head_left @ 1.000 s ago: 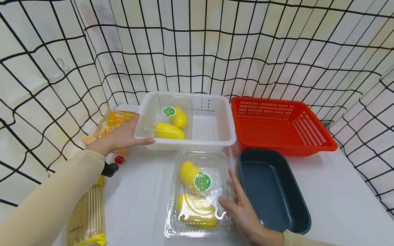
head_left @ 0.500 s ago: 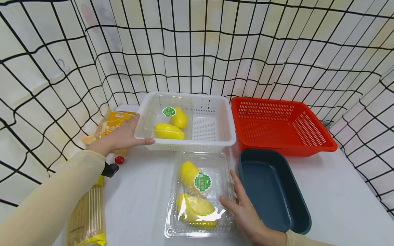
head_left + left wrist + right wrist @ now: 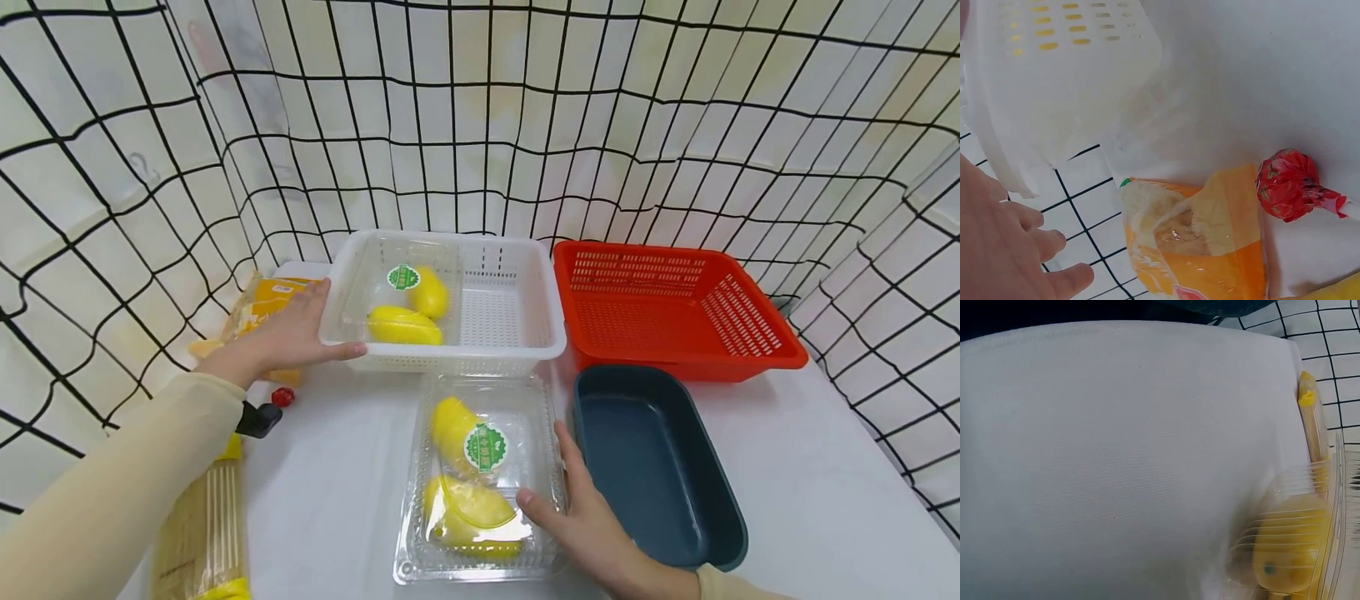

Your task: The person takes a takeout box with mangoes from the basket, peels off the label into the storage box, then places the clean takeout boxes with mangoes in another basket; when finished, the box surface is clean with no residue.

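Note:
My left hand (image 3: 296, 329) rests on the left end of a white plastic basket (image 3: 517, 354), thumb stretched along its front rim. In the left wrist view, its fingers (image 3: 1054, 244) show beside that basket. Inside the basket sits a clear clamshell box (image 3: 360, 283) with yellow mangoes (image 3: 405, 325) and a green label. In front of it, on the white table, lies a second clear clamshell box (image 3: 525, 417) holding mangoes (image 3: 472, 504). My right hand (image 3: 588, 521) touches this box's right side, thumb over the lid, fingers fairly straight. The right wrist view shows only part of the box (image 3: 1291, 544).
A red basket (image 3: 675, 367) stands at the back right, with a dark blue tub (image 3: 645, 450) before it. To the left are an orange-yellow food bag (image 3: 273, 296), a red-wrapped lollipop (image 3: 282, 397) and a pack of noodles (image 3: 202, 525). Black netting (image 3: 487, 142) surrounds the table.
The head view has shifted slightly, so everything sits a little further left in it. Both hands keep their places at the white basket and the front clamshell box.

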Demonstrator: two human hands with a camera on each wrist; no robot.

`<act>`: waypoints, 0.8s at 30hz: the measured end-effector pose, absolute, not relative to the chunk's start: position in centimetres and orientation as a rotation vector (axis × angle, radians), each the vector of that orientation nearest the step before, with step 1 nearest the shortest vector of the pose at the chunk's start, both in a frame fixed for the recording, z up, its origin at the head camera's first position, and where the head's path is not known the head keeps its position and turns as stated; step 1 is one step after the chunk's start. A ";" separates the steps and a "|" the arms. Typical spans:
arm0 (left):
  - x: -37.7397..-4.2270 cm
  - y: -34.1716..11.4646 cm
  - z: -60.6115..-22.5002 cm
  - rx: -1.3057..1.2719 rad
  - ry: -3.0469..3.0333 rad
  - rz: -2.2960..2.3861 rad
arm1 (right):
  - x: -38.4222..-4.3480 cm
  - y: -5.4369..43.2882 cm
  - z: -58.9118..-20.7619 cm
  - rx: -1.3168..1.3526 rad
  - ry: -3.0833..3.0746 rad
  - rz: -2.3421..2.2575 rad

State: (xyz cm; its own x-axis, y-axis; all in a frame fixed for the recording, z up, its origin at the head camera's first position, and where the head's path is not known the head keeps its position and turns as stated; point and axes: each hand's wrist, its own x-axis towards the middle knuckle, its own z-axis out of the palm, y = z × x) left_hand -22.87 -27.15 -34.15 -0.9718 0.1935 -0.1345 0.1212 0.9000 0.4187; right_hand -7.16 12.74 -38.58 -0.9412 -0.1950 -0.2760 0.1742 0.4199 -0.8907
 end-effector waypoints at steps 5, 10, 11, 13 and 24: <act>-22.3 -26.7 -33.6 0.283 2.974 0.480 | -7.2 12.8 -38.7 -0.038 2.344 -1.500; -20.9 -23.9 -32.1 0.548 3.158 0.317 | -7.2 13.0 -38.7 -0.037 2.341 -1.506; -20.5 -23.0 -32.0 0.644 3.181 0.293 | -7.2 13.0 -38.7 -0.037 2.341 -1.506; -19.7 -20.9 -32.1 0.865 3.199 0.272 | -7.3 13.1 -38.7 -0.038 2.337 -1.512; -15.0 -13.1 -36.6 1.390 2.911 0.237 | -7.6 13.6 -38.1 -0.272 2.299 -1.454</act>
State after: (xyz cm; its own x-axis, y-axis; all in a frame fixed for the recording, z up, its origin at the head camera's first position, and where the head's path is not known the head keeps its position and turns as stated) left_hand -15.03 -13.06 -36.62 -0.6273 0.7650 0.1460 0.7785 0.6208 0.0922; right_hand -7.62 13.60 -38.14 -0.8991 -0.3715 -0.2317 0.0502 0.4383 -0.8974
